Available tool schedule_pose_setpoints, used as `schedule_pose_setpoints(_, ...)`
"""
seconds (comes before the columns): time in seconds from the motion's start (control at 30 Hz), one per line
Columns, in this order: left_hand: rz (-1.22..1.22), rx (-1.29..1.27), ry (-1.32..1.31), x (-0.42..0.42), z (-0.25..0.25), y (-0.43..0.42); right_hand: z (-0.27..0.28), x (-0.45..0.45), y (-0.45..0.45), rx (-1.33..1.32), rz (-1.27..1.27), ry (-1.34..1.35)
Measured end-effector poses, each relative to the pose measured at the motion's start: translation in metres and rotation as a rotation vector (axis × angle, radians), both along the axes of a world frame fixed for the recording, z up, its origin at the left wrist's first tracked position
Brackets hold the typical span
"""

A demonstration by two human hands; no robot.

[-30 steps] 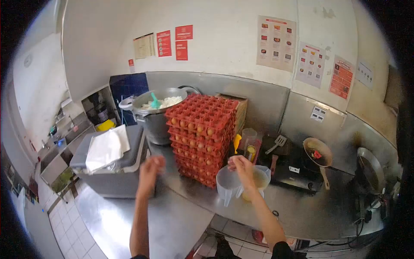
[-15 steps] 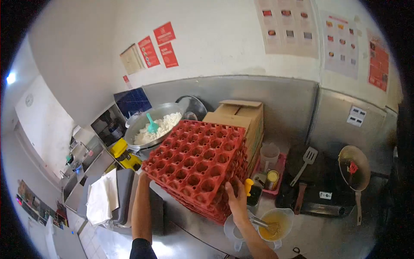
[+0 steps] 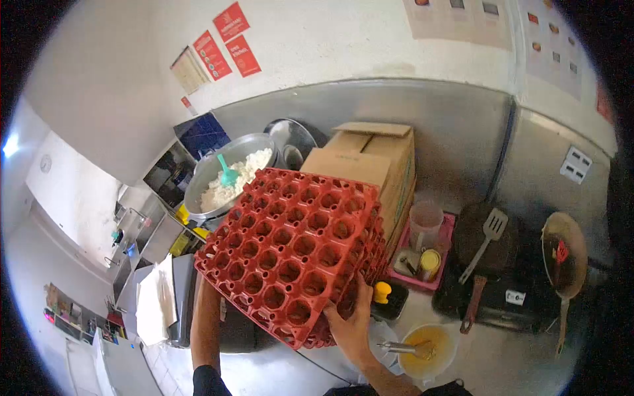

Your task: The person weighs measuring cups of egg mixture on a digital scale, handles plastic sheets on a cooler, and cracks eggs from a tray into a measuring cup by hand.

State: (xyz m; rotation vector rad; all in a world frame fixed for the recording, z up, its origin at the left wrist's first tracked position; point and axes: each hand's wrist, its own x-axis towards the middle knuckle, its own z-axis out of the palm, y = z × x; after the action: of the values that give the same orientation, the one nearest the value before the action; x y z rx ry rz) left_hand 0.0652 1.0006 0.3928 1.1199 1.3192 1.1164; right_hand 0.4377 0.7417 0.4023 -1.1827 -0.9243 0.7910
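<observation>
A stack of red egg trays (image 3: 287, 247) fills the middle of the view, its top tray with no eggs in its cups. My right hand (image 3: 350, 321) grips the right side of the stack, fingers wrapped on the tray edges. On the left, my forearm reaches under the top tray's near-left corner; the fingers of my left hand are hidden behind the trays. Just right of my right hand are a jug of beaten yellow egg (image 3: 439, 365) with a whisk (image 3: 406, 348) in it and a small black container (image 3: 389, 300) with a yellow item.
Behind the stack stand a cardboard box (image 3: 396, 158) and a large pot of rice (image 3: 198, 188) with a green scoop. To the right are a pink tray (image 3: 419, 280), a spatula (image 3: 492, 228) and a frying pan (image 3: 568, 284). A grey cool box with white sheets (image 3: 155, 303) stands left.
My hands have moved from free air to the sides of the stack. The upper trays now tilt and sit closer to me. The view has shifted and tilted.
</observation>
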Motion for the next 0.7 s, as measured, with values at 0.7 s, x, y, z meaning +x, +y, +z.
schedule_pose_setpoints(0.7,0.477,0.056,-0.189,-0.042,-0.081,-0.501,-0.008,-0.008,-0.174,-0.046,0.519,0.061)
